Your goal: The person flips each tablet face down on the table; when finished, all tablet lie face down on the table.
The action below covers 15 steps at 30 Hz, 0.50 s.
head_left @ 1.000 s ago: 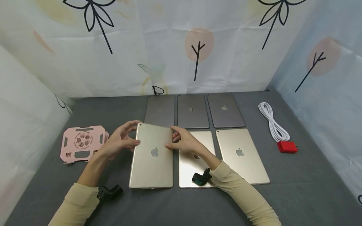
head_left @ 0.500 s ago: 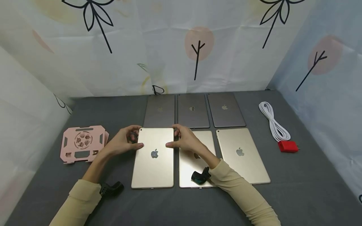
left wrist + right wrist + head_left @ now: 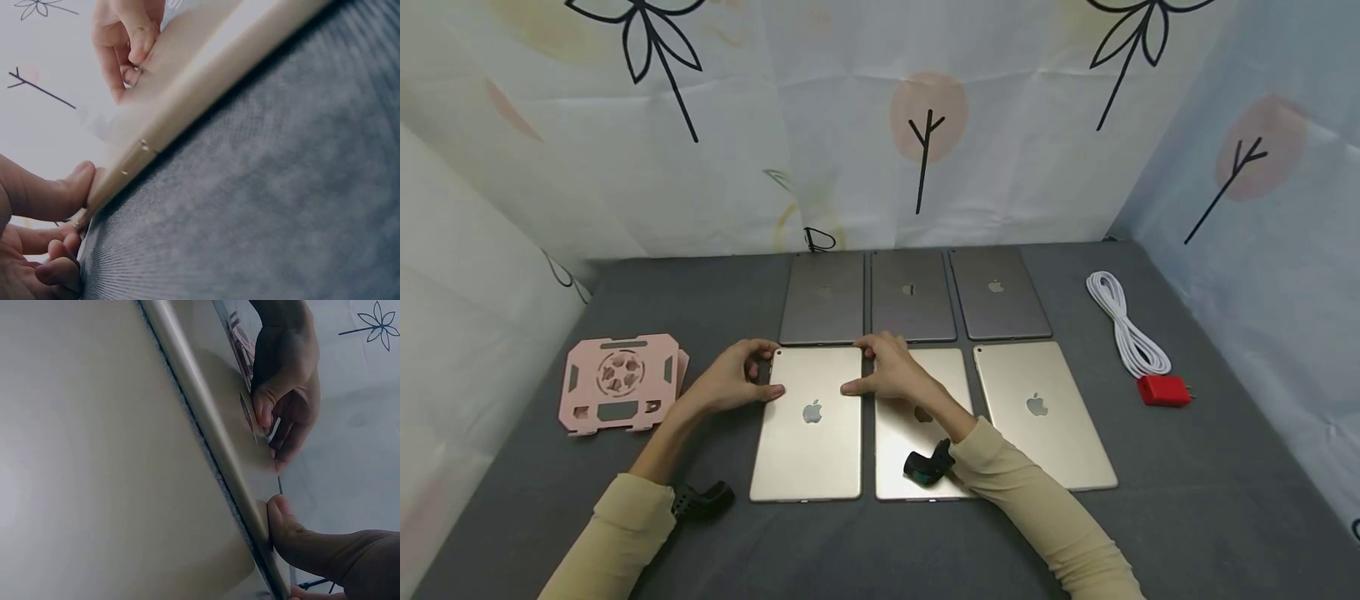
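A gold tablet (image 3: 808,450) lies back side up at the left end of the front row, its logo showing. My left hand (image 3: 730,379) grips its upper left corner, the thumb on the back near the left edge and the fingers curled by the far corner. At the upper right corner my right hand (image 3: 891,371) pinches it the same way, its forearm crossing over the middle gold tablet (image 3: 898,467). In the left wrist view the held tablet's edge (image 3: 131,165) runs close along the grey cloth. A third gold tablet (image 3: 1037,437) lies farther right.
Behind stand three dark grey tablets (image 3: 913,304) in a row, lying flat. To the left is a pink slotted stand (image 3: 621,379). A coiled white cable (image 3: 1123,329) and a red charger plug (image 3: 1163,390) lie at the right. A patterned curtain (image 3: 850,125) closes off the back.
The held gold tablet's raised upper end has come down, and it now lies flat in line with the other gold ones. Both hands have lowered with it, keeping hold of its corners.
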### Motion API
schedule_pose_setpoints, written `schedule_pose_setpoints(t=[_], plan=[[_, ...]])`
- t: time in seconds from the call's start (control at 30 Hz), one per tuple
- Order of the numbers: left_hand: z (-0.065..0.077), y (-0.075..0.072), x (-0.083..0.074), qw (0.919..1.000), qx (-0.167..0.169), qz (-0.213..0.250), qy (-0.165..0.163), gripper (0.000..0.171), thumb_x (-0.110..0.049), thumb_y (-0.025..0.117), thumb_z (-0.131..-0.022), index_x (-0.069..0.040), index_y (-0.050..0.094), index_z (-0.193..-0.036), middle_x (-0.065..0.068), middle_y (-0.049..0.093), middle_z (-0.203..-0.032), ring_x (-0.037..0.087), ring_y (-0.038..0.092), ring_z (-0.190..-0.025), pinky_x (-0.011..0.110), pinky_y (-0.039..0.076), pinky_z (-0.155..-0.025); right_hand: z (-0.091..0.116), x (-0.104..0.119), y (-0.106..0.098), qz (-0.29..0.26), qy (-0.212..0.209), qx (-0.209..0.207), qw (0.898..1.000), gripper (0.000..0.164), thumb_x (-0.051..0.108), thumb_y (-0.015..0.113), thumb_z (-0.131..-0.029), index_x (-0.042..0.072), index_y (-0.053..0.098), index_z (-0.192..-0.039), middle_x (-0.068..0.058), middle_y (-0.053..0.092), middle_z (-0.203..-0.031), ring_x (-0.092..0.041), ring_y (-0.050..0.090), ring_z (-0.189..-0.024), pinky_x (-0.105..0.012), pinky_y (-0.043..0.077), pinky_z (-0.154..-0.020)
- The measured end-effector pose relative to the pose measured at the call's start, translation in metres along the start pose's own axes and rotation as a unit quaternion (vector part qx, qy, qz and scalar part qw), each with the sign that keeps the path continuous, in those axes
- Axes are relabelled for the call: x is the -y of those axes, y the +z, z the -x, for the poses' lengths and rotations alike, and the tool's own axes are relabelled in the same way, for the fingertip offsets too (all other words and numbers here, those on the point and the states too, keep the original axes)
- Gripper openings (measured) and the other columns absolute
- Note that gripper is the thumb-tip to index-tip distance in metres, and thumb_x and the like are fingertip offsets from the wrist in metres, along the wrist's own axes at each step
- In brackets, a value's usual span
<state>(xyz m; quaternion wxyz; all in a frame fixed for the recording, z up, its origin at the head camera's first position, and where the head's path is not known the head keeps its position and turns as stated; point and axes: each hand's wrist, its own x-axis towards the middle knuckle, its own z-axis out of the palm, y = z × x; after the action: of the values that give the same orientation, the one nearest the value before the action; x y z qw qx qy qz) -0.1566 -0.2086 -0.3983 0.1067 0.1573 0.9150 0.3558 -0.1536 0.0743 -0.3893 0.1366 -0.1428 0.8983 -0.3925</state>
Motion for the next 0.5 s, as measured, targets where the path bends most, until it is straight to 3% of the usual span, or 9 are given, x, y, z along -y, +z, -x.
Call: schedule_pose_setpoints(t=[0.5], plan=[[-0.0017, -0.0006, 0.0023, 0.9998, 0.0, -0.018, 0.0, 0.068, -0.015, 0.085, -0.081, 0.007, 0.055, -0.138, 0.023, 0.058, -0.12, 0.019, 0.05, -0.082, 0.032, 0.039, -0.073, -0.0029, -0.0002, 0.0003, 0.035, 0.0, 0.017, 0.999, 0.079, 0.03, 0.09, -0.079, 0.002, 0.055, -0.144, -0.014, 0.057, -0.12, -0.026, 0.041, -0.11, -0.041, 0.039, -0.1]])
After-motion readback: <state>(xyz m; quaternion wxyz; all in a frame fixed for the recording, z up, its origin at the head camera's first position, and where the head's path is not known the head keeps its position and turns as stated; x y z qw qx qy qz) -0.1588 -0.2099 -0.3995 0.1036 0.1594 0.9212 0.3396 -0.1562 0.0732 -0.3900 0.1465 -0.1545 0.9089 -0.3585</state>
